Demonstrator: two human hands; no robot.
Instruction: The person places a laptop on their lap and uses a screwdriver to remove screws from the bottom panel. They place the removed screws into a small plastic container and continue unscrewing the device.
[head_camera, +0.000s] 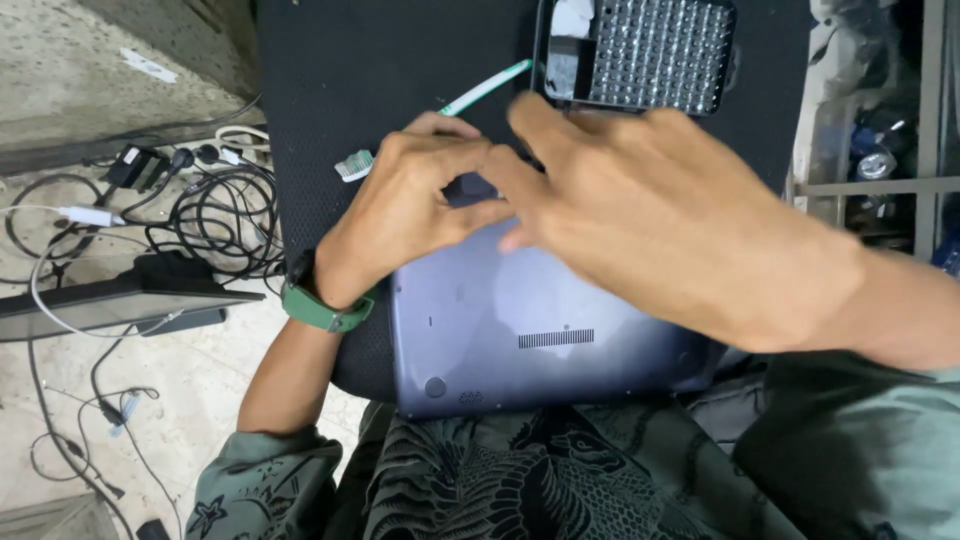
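Note:
A blue-grey laptop (520, 330) lies upside down on my lap, its bottom cover with a vent slot facing up. My left hand (410, 205), with a green watch band on the wrist, rests on the laptop's far edge with fingers curled around a small dark part (468, 187). My right hand (640, 205) reaches across from the right, blurred, its fingertips meeting the left hand's fingers at that same spot. Whether either hand truly grips the small part is unclear.
A black mat (380, 70) lies under the laptop's far end. On it are a white and green toothbrush (440, 110) and a black tray of screwdriver bits (640, 50). Tangled cables and chargers (190, 200) cover the floor at left, beside a dark flat device (110, 300).

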